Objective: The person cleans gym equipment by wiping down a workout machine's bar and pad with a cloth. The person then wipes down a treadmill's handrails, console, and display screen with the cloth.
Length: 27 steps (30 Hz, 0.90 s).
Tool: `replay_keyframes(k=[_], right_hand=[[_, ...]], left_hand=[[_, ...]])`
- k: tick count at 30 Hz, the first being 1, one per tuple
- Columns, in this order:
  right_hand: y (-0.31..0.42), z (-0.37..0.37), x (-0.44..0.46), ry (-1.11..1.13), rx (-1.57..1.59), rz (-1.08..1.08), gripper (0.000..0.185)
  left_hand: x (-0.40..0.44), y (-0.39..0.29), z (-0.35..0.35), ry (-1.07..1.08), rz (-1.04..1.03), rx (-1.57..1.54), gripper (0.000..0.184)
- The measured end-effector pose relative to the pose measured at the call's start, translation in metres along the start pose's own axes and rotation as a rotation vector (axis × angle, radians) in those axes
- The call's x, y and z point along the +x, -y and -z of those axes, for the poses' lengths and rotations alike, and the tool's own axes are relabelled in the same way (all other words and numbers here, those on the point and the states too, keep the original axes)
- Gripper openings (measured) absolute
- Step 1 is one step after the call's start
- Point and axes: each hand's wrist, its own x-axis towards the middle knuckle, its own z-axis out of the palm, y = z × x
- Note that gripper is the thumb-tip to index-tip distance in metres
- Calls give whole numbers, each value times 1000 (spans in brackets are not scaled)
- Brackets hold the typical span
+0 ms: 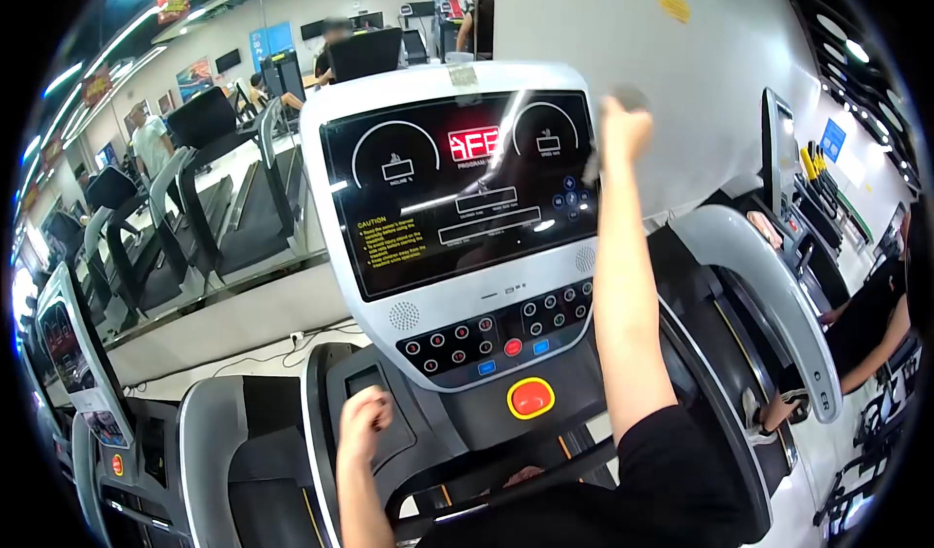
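Over the left side of the treadmill, my left hand [362, 423] is curled into a loose fist, apart from the console, with nothing showing in it. My right arm stretches up past the console's right edge, and my right hand [626, 134] is closed at the upper right corner. A dark grey, cloth-like thing [630, 96] sticks out above its fingers, blurred. The treadmill console [443, 83] has a black screen [409, 212] with red lit characters [474, 143]. Below are round buttons [460, 333] and a large red stop button [531, 398] ringed in yellow.
A second treadmill console [73, 353] stands to the left; a curved grey treadmill frame [778, 275] is on the right, with a seated or bending person [871, 324] beyond it. A mirror [321, 3] behind reflects treadmills and people. Cables [258, 353] lie along the floor by the wall.
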Motion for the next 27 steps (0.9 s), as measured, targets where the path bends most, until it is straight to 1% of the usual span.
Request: replay_keyframes(k=[1,3,4,5,6,8,9,10,11,12,13,14,16,17,18,20,21,22,23,24,25,26,27], right_hand=[[-1,-7,1,7,6,4,16],[-10,-22,0,167,-136,178,15],[-21,-45,-11,160,-477,680,26],[-11,-55,-40,469,-877,808,29],[-11,-61,-59,709,-979,1125,30],[-9,-64,-42,835,-852,1249,30],[3,-53,-23,677,-773,1105,35],[-19,-57,9,314,-547,901,35],[7,-38,9,307,-56,279,24],[-15,-36,37,82,109,-23,14],[-29,-36,43,6,107,-12,13],[-37,-33,42,-72,99,-4,14],[-21,-49,-15,287,-236,57,25],[-34,-65,-43,331,-465,397,36],[-27,-60,-91,376,-474,901,32],[-32,-38,-131,888,-531,1400,36],[-26,-35,-118,779,-581,1338,31],[-24,-25,-95,681,-635,1258,27],[-34,-17,-60,392,-769,1063,23],[-14,5,-35,329,-233,338,24],[-2,37,-15,194,-275,-84,31],[-15,36,-11,200,-286,-69,31],[-44,35,-9,-26,-199,-22,33]], left_hand=[[-5,-11,4,-14,-27,-38,14],[5,-16,-7,38,-73,-47,15],[12,-16,-23,71,-77,-57,15],[19,-13,-37,107,-75,-31,12],[20,-9,-46,109,-75,-27,12],[22,-8,-53,189,-39,-3,10],[17,-8,-47,221,-92,-65,11],[12,-9,-35,194,-104,-121,13],[7,-11,-20,143,-103,-105,15],[5,-14,-8,92,-104,-89,16],[5,-19,-3,39,-80,-40,17],[10,-22,-7,39,-84,-40,17],[23,-22,-28,151,-139,-47,13],[30,-17,-40,164,-88,42,11],[38,-10,-51,212,-43,36,9],[41,-9,-71,270,-15,142,10],[40,-4,-63,325,-15,101,11],[31,-4,-54,329,7,110,11],[20,-5,-41,220,-7,61,13],[12,-5,-27,111,-31,7,14],[6,-5,-7,66,-11,-8,15],[3,-4,7,20,6,-26,16],[8,-5,4,-9,-22,-39,17]])
